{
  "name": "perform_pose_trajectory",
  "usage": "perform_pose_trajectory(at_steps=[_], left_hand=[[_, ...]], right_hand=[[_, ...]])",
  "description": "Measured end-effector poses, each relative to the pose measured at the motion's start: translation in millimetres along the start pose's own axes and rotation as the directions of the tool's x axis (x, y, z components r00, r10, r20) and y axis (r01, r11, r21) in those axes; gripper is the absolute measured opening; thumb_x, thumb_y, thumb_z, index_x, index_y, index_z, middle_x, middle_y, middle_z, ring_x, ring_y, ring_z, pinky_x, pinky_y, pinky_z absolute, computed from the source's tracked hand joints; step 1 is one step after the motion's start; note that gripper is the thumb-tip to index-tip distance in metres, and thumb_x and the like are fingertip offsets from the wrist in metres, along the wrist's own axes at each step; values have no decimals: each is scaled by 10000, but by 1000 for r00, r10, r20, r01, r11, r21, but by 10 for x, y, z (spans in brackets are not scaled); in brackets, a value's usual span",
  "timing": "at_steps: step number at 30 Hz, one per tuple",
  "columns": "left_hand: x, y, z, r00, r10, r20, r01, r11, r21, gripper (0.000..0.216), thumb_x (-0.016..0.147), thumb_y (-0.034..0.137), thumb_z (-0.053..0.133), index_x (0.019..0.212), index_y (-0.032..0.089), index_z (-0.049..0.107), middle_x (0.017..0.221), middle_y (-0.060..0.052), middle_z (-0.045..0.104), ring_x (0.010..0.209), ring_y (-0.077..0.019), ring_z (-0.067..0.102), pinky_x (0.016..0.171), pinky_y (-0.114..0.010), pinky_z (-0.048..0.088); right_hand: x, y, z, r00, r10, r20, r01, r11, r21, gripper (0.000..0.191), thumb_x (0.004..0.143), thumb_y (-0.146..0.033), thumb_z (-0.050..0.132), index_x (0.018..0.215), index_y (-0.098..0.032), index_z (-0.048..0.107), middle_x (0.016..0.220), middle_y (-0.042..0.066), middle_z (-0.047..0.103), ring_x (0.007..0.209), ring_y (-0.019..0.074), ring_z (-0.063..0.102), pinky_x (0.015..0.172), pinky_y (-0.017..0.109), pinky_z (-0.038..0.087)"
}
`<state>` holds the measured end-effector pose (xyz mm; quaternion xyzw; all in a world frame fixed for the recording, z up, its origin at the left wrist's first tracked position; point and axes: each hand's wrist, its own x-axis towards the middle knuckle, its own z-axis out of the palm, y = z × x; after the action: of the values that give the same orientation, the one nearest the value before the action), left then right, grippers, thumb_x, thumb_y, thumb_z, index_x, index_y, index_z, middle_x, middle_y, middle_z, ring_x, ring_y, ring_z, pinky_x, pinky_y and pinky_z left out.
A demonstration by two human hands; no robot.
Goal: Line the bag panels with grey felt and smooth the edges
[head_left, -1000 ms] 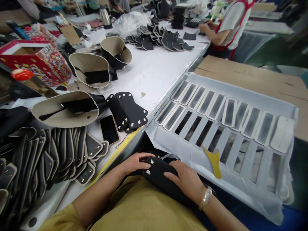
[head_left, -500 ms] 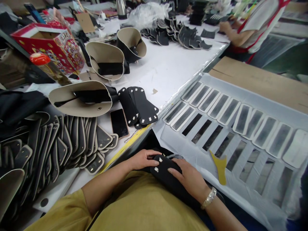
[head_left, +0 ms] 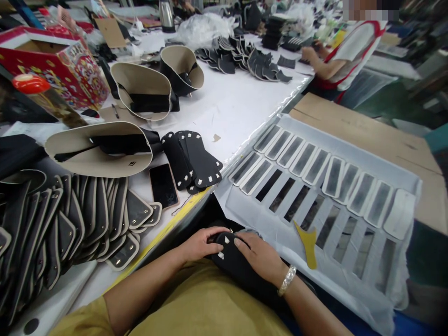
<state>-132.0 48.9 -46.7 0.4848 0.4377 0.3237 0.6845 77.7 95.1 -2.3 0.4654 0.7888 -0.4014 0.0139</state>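
Observation:
A black panel with rounded ends lies at my lap, two small white tabs showing near its end. My left hand is closed on that end, thumb on top and fingers along the far edge. Across the panel's upper face, my right hand grips it, with the thumb near the tabs and the fingers curled over the far side. What lies under the fingers is hidden. On the table's near edge, several similar black panels with white tabs are stacked beside a phone.
Left lies a heap of black flaps with pale edges. Open beige-lined bag bodies stand behind it, near a red box and a bottle. Right, a slotted rack bears pale-edged strips and a yellow forked piece. A co-worker sits beyond.
The view has swung slightly right, so the table things sit further left. My right thumb and fingers have come closer to the tabbed end and to my left hand.

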Motion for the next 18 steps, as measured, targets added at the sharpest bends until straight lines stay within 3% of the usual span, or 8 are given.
perform_pose_trajectory(at_steps=[4, 8, 12, 18], left_hand=[[-80, 17, 40, 989, 26, -145, -36, 997, -69, 433, 725, 256, 646, 1128, 190, 502, 1178, -58, 566, 1124, -214, 508, 958, -347, 399], [-102, 109, 76, 954, 23, -298, 3, 996, 86, 137, 762, 274, 585, 760, 173, 493, 997, -46, 605, 955, -191, 561, 854, -325, 433], [-32, 200, 92, 954, 6, -300, 66, 971, 228, 183, 705, 196, 589, 628, 178, 425, 921, -37, 607, 862, -176, 554, 773, -289, 418], [23, 171, 74, 969, 12, -248, 31, 985, 172, 172, 658, 120, 569, 644, 179, 409, 924, -33, 607, 873, -170, 547, 771, -263, 407]], right_hand=[[35, -3, -6, 1000, 7, 13, -7, 1000, -6, 452, 963, -419, 230, 1139, -207, 587, 1134, 69, 623, 1076, 209, 550, 958, 375, 390], [66, -14, 3, 998, -17, 53, 20, 999, -48, 434, 954, -438, 276, 1127, -204, 598, 1113, 79, 629, 1039, 216, 566, 920, 358, 407], [81, -44, 14, 998, -32, 58, 37, 995, -89, 409, 940, -447, 329, 1097, -193, 608, 1063, 90, 638, 990, 220, 579, 873, 343, 419], [130, -87, -5, 992, -63, 108, 74, 993, -94, 372, 934, -416, 367, 1052, -176, 626, 1000, 93, 648, 952, 213, 584, 842, 322, 419]])
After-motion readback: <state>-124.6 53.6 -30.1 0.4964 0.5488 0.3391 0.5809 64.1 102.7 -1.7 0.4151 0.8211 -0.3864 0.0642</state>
